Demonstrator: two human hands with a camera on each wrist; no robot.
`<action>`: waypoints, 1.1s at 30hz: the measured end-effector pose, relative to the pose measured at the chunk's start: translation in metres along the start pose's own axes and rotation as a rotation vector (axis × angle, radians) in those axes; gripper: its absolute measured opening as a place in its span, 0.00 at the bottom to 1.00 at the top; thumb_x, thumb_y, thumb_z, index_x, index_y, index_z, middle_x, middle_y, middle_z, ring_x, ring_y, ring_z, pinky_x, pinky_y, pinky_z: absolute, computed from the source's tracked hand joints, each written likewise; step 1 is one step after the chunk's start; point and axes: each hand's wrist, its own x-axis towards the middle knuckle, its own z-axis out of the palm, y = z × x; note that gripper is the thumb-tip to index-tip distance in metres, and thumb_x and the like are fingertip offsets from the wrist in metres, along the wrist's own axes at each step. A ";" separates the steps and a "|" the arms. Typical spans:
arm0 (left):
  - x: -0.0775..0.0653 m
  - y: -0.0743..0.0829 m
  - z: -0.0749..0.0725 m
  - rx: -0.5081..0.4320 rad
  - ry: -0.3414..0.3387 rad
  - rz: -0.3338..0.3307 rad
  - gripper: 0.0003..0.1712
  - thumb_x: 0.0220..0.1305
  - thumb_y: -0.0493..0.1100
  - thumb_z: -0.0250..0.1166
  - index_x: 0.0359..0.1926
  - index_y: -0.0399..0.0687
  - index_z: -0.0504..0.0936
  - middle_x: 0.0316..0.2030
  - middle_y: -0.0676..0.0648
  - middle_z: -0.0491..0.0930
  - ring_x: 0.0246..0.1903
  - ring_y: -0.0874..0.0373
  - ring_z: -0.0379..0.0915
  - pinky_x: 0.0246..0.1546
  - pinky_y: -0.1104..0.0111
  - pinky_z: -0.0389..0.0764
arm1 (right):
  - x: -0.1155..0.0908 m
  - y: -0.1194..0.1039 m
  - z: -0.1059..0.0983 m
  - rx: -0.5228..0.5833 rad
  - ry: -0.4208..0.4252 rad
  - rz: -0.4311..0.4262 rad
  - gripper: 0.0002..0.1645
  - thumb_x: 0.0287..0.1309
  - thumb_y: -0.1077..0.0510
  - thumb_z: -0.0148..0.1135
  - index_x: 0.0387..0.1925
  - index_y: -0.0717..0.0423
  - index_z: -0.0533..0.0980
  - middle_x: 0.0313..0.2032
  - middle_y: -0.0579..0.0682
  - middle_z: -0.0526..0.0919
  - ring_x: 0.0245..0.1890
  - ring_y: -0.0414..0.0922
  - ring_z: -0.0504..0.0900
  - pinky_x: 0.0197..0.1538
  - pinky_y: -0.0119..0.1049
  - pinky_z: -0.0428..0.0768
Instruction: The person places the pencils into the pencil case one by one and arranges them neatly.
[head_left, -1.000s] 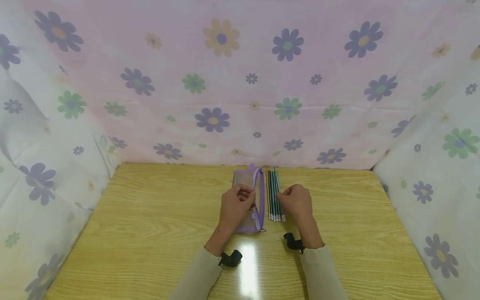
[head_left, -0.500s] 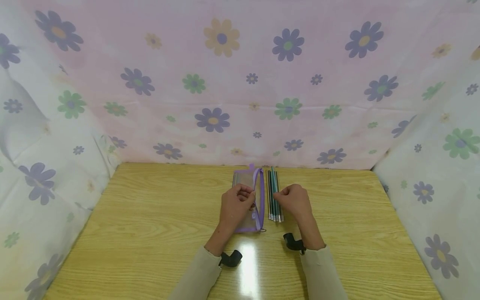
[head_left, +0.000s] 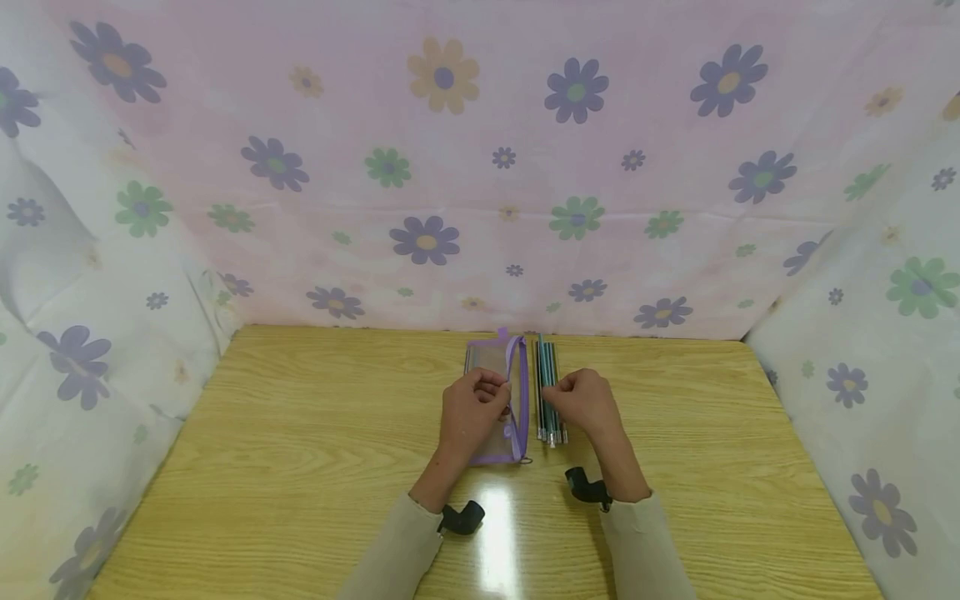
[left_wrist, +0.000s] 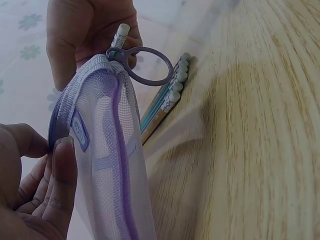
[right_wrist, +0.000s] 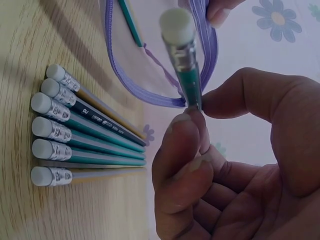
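My left hand [head_left: 472, 408] pinches the upper edge of a purple mesh zip pouch [left_wrist: 102, 165], whose mouth gapes toward the right. A grey ring [left_wrist: 150, 67] hangs at the zip's near end. Between thumb and fingertips, my right hand [head_left: 591, 402] holds a green pencil [right_wrist: 190, 85] with its white eraser toward me, raised above the others. Several more pencils [right_wrist: 95, 127], green, black and yellowish, lie side by side just right of the pouch, erasers at the near end. Through the pouch's mouth, another green pencil [right_wrist: 131, 24] shows inside.
The wood-grain table [head_left: 300, 433] reaches back to a floral cloth [head_left: 480, 192] that also covers both sides. A black wrist mount [head_left: 463, 518] sits at the left sleeve, another black mount [head_left: 587, 485] at the right. Light reflects off the table's near middle.
My right hand has shifted slightly left over the pencils, and one green pencil has moved left with it, out of the row. My left hand and the pouch keep their place.
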 end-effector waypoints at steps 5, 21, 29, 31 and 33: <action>-0.001 0.001 0.000 0.001 -0.002 -0.002 0.03 0.70 0.35 0.70 0.41 0.39 0.86 0.30 0.44 0.86 0.24 0.55 0.86 0.26 0.66 0.90 | -0.001 0.000 0.002 0.015 -0.010 -0.009 0.16 0.62 0.55 0.68 0.20 0.58 0.83 0.16 0.50 0.82 0.16 0.45 0.77 0.23 0.35 0.72; -0.001 -0.001 0.001 0.009 0.003 0.003 0.03 0.70 0.36 0.71 0.41 0.40 0.86 0.31 0.44 0.87 0.24 0.55 0.86 0.26 0.66 0.90 | -0.003 -0.003 0.008 0.003 -0.025 -0.002 0.14 0.62 0.54 0.70 0.24 0.59 0.85 0.19 0.51 0.84 0.18 0.45 0.80 0.23 0.35 0.77; -0.001 -0.002 0.000 -0.003 -0.004 0.002 0.02 0.70 0.36 0.71 0.41 0.41 0.86 0.31 0.44 0.86 0.24 0.55 0.86 0.27 0.66 0.90 | -0.002 -0.004 0.011 0.010 -0.034 -0.020 0.14 0.61 0.55 0.69 0.21 0.57 0.84 0.17 0.49 0.82 0.17 0.46 0.79 0.22 0.35 0.75; -0.001 -0.002 0.001 -0.002 -0.003 0.002 0.02 0.70 0.35 0.71 0.41 0.40 0.86 0.31 0.44 0.86 0.24 0.55 0.86 0.27 0.66 0.90 | -0.002 -0.005 0.012 0.017 -0.038 -0.018 0.14 0.61 0.55 0.69 0.22 0.57 0.84 0.18 0.50 0.83 0.18 0.49 0.82 0.23 0.35 0.76; -0.001 -0.002 0.001 -0.001 -0.003 0.001 0.02 0.70 0.35 0.71 0.41 0.40 0.86 0.31 0.44 0.86 0.24 0.55 0.86 0.26 0.66 0.90 | -0.002 -0.005 0.013 0.023 -0.040 -0.013 0.13 0.60 0.55 0.69 0.23 0.57 0.85 0.19 0.50 0.84 0.20 0.51 0.84 0.23 0.35 0.78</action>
